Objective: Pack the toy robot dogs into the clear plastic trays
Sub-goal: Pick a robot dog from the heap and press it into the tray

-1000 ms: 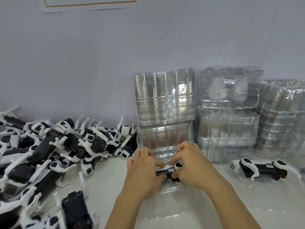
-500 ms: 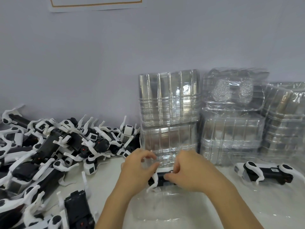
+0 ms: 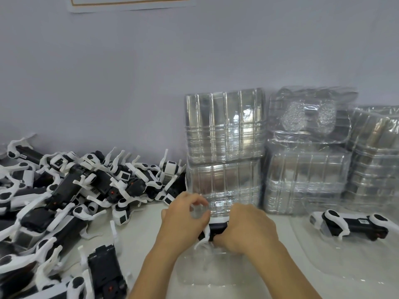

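Note:
Both my hands hold one black-and-white toy robot dog (image 3: 217, 228) just above a clear plastic tray (image 3: 212, 269) in front of me. My right hand (image 3: 248, 227) grips the dog's black body from the right and hides most of it. My left hand (image 3: 185, 216) has curled fingers at the dog's left end, by a white leg; what they pinch is unclear. A second toy dog (image 3: 354, 225) lies on its side in another clear tray (image 3: 319, 262) at the right.
A large heap of loose toy dogs (image 3: 71, 203) fills the left of the white table. Stacks of clear trays (image 3: 224, 147) stand against the wall behind my hands, more at the right (image 3: 306, 178). Bare tabletop (image 3: 140, 229) lies between heap and tray.
The toy dog has been lowered toward the tray and turned, a white leg now hanging down. My left hand's fingers lifted and curled above the dog's left end. The view shifted slightly.

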Available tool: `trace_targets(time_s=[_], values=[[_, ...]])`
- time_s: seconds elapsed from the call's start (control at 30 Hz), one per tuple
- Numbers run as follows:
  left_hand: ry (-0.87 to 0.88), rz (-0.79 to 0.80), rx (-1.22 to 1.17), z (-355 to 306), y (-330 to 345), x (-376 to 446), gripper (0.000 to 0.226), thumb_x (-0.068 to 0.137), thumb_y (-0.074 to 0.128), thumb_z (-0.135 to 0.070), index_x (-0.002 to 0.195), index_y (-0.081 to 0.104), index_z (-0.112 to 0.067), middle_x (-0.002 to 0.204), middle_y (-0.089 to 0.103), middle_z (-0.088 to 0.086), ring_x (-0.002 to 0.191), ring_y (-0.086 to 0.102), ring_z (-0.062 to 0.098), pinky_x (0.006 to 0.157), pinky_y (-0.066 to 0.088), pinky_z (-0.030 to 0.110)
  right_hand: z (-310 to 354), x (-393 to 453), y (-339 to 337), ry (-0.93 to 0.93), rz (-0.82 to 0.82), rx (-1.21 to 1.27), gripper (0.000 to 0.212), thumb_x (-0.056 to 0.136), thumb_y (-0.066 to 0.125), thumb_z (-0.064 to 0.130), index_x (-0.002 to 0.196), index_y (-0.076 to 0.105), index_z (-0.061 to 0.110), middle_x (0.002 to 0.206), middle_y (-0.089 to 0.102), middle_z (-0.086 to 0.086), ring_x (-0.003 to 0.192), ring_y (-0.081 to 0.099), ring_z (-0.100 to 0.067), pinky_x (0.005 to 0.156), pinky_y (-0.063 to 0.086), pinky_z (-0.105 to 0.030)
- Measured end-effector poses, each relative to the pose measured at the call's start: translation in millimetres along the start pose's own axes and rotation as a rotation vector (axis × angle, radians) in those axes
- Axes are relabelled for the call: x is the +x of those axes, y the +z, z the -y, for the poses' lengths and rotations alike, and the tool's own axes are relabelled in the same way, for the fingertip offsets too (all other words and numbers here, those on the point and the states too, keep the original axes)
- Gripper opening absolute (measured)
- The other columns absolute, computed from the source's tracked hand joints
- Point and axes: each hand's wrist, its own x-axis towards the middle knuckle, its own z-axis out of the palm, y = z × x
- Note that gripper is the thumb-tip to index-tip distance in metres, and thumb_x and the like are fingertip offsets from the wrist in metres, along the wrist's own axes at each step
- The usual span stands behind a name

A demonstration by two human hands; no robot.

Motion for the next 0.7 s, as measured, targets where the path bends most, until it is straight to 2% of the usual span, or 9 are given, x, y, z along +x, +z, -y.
trace_targets(time_s=[0.1, 0.2, 0.27, 0.33, 0.43, 0.5, 0.57, 0.63, 0.7], values=[[0.002, -0.005, -0.018, 0.3, 0.3, 0.5, 0.024, 0.087, 0.071, -0.027, 0.08, 0.059, -0.047, 0.101, 0.062, -0.017, 0.095, 0.055, -0.003, 0.099, 0.045, 0.047, -3.7, 1.1, -1.0, -0.015, 0.014, -0.004, 0.052, 0.061, 0.076, 0.063, 0.072, 0.039, 0.028, 0.082, 0.052, 0.009, 0.066, 0.047, -0.008, 0.049, 0.031, -0.025], [0.005, -0.008, -0.026, 2.3, 0.7, 1.2, 0.022, 0.088, 0.07, -0.028, 0.081, 0.06, -0.046, 0.1, 0.062, -0.018, 0.095, 0.055, -0.002, 0.099, 0.045, 0.047, -7.1, 4.1, -4.4, -0.061, 0.056, 0.026, 0.045, 0.064, 0.074, 0.06, 0.072, 0.046, 0.026, 0.08, 0.057, 0.008, 0.066, 0.052, -0.009, 0.05, 0.036, -0.025], [0.023, -0.001, -0.012, 3.9, 0.9, 2.2, 0.021, 0.089, 0.07, -0.027, 0.083, 0.061, -0.045, 0.101, 0.061, -0.018, 0.096, 0.054, -0.003, 0.1, 0.044, 0.046, -13.3, 7.1, -10.3, -0.123, 0.131, 0.13, 0.036, 0.072, 0.071, 0.051, 0.063, 0.052, 0.022, 0.066, 0.056, 0.008, 0.056, 0.05, -0.009, 0.049, 0.037, -0.025], [0.066, 0.003, 0.031, 6.8, 1.3, 4.1, 0.018, 0.089, 0.07, -0.028, 0.087, 0.062, -0.043, 0.102, 0.061, -0.016, 0.098, 0.054, -0.003, 0.1, 0.044, 0.042, -20.9, 7.8, -19.5, -0.177, 0.189, 0.225, 0.039, 0.081, 0.066, 0.043, 0.051, 0.058, 0.019, 0.046, 0.053, 0.007, 0.043, 0.045, -0.007, 0.048, 0.04, -0.024], [0.144, -0.013, 0.156, 6.0, 0.6, 5.4, 0.004, 0.092, 0.067, -0.033, 0.095, 0.069, -0.034, 0.1, 0.061, -0.017, 0.096, 0.056, 0.0, 0.092, 0.046, 0.03, -32.8, 10.2, -30.0, -0.247, 0.1, 0.316, 0.034, 0.091, 0.063, 0.037, 0.068, 0.073, 0.013, 0.057, 0.067, -0.001, 0.049, 0.056, -0.009, 0.058, 0.051, -0.025], [0.177, -0.077, 0.281, -1.4, 2.1, 5.1, 0.015, 0.094, 0.062, -0.041, 0.099, 0.07, -0.03, 0.098, 0.063, -0.016, 0.093, 0.059, 0.005, 0.08, 0.044, 0.024, -41.4, 13.3, -32.4, -0.269, -0.04, 0.329, 0.02, 0.089, 0.067, 0.035, 0.074, 0.073, 0.024, 0.064, 0.068, 0.001, 0.053, 0.057, -0.009, 0.052, 0.048, -0.017], [0.162, -0.117, 0.412, -12.9, 7.3, 3.4, 0.03, 0.093, 0.053, -0.055, 0.106, 0.065, -0.031, 0.105, 0.061, -0.013, 0.098, 0.059, 0.011, 0.083, 0.041, 0.029, -48.6, 14.3, -31.6, -0.261, -0.055, 0.299, 0.012, 0.086, 0.071, 0.035, 0.078, 0.065, 0.029, 0.067, 0.064, 0.005, 0.054, 0.056, -0.007, 0.048, 0.041, -0.014], [0.039, 0.003, 0.534, -19.9, 18.4, 0.9, 0.054, 0.087, 0.044, -0.072, 0.121, 0.05, -0.03, 0.125, 0.048, -0.004, 0.117, 0.047, 0.021, 0.098, 0.037, 0.04, -54.1, 16.4, -27.2, -0.247, -0.024, 0.296, 0.015, 0.084, 0.073, 0.034, 0.079, 0.06, 0.029, 0.068, 0.061, 0.006, 0.055, 0.053, -0.006, 0.05, 0.04, -0.016], [-0.085, 0.195, 0.6, -23.3, 30.1, -2.6, 0.078, 0.079, 0.043, -0.083, 0.136, 0.032, -0.03, 0.143, 0.027, 0.002, 0.135, 0.026, 0.03, 0.109, 0.026, 0.049, -56.3, 19.1, -24.5, -0.245, -0.026, 0.32, 0.017, 0.084, 0.074, 0.032, 0.078, 0.059, 0.029, 0.065, 0.059, 0.007, 0.053, 0.05, -0.005, 0.05, 0.039, -0.017]])
